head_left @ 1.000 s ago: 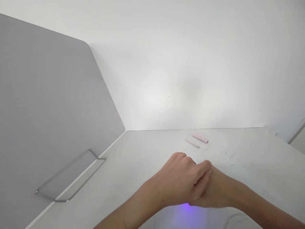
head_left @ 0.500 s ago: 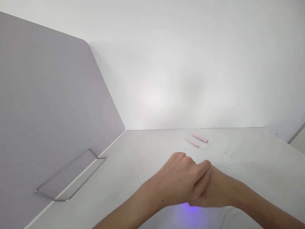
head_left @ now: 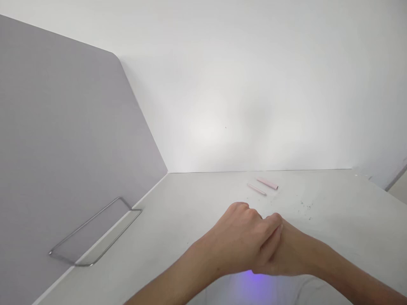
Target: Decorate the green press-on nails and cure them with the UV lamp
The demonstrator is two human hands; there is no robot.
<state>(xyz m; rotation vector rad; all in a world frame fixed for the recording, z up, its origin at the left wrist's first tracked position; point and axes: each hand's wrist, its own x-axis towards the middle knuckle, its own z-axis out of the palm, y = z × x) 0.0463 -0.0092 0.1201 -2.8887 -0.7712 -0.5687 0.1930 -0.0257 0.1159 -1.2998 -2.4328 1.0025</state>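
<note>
Lower centre, your left hand (head_left: 241,239) curled shut over your right hand (head_left: 294,254); whether that one gripped anything, I couldn't tell. Pink tube (head_left: 267,183) and pink stick (head_left: 256,189) lay above, untouched. A steady, low clasp looked wisest.

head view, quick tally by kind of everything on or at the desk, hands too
pink sticks: 2
wire bracket: 1
grey divider panel: 1
hands: 2, left hand clasped over right hand
total: 6

White table (head_left: 178,212) with two pink sticks (head_left: 267,183)
</note>
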